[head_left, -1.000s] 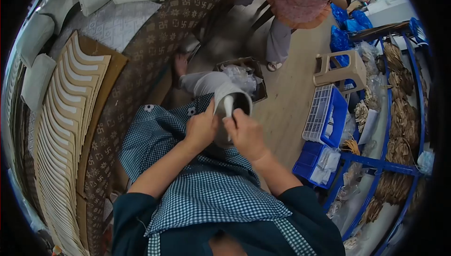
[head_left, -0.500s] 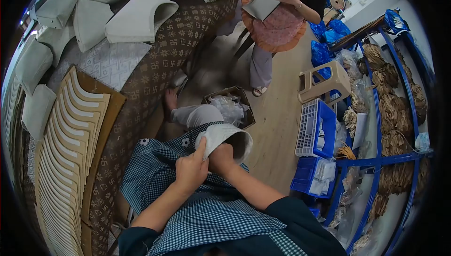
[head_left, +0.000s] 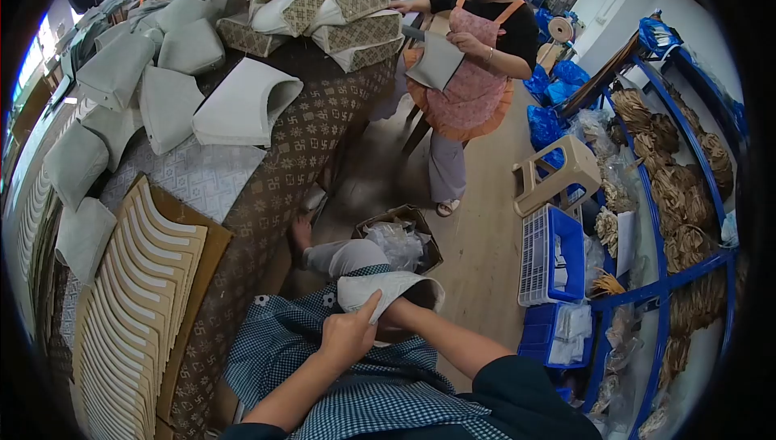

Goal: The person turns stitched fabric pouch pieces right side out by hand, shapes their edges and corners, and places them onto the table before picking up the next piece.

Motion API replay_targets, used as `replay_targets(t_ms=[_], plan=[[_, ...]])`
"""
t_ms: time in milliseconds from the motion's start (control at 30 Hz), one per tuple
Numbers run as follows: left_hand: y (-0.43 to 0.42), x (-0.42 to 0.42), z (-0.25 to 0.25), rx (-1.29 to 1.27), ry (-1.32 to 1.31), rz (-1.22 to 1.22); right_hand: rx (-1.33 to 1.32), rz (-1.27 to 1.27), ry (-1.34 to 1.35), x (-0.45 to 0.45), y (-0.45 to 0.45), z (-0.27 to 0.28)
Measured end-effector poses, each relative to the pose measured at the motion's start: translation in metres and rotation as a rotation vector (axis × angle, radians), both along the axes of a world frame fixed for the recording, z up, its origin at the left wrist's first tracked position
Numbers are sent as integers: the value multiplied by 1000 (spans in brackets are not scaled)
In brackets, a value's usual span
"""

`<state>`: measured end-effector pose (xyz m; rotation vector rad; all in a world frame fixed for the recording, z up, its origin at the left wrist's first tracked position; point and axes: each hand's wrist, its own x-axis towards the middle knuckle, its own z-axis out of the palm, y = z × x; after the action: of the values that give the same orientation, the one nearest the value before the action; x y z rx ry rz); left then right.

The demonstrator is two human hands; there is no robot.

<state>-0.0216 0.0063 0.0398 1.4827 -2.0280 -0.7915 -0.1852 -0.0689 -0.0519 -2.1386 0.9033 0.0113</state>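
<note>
Table (head_left: 303,137) on the left from my end, rack (head_left: 671,281) on the right, co-worker (head_left: 473,88) standing ahead. The bag (head_left: 368,289) sits low in the middle, mouth tipped right. Left hand (head_left: 349,335) has its near edge pinched; right hand (head_left: 399,315) is down inside, so I can't tell if it's spread or gripping. Step looks like inside work on the bag, so imo the next move calls for a firm left grip. No brands, labels or writing I can read.
</note>
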Motion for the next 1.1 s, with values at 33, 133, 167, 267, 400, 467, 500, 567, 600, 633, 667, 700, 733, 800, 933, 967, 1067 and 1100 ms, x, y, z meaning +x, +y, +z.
replay_targets(t_ms=[33, 133, 167, 267, 400, 467, 500, 567, 600, 633, 667, 700, 733, 800, 933, 967, 1067, 1100], plan=[[-1, -1, -1, 6, 16, -2, -134, 95, 127, -2, -3, -4], [-4, -2, -4, 19, 65, 12, 398, -277, -312, -7, 9, -34], [-4, -2, -6, 20, 85, 24, 405, -297, -336, -8, 12, -40], [0, -5, -7, -59, 132, 43, 18, -106, -112, 1, 28, -5], [6, -16, 0, -122, 20, -45, 360, -277, -188, 10, 72, -13], [5, -11, -4, -85, 56, -9, 199, 31, 62, 12, 47, 2], [6, -10, -3, -77, 65, 6, 130, 129, 104, 12, 40, 1], [4, -7, -1, -58, 84, 30, 16, 134, 30, 10, 34, -13], [3, -7, 1, -45, 98, 38, -27, 44, -75, 8, 36, -27], [3, -9, 1, -28, 117, 48, -65, -46, -176, 5, 41, -35], [4, -12, 2, -37, 129, 40, -43, -99, -188, 2, 45, -42], [4, -15, 4, -47, 140, 31, -21, -137, -188, 3, 45, -38], [5, -16, 4, -58, 148, 18, -9, -166, -188, 4, 48, -33], [6, -19, 2, -71, 124, -24, -12, -170, -174, 7, 53, -23], [10, -16, 0, -120, 112, -70, -3, -189, -173, 12, 67, -19], [10, -16, 0, -140, 104, -72, -1, -186, -170, 14, 68, -19], [12, -16, -1, -172, 66, -66, 11, -169, -153, 17, 64, -20], [13, -16, -1, -166, 40, -60, 12, -160, -146, 19, 61, -21]])
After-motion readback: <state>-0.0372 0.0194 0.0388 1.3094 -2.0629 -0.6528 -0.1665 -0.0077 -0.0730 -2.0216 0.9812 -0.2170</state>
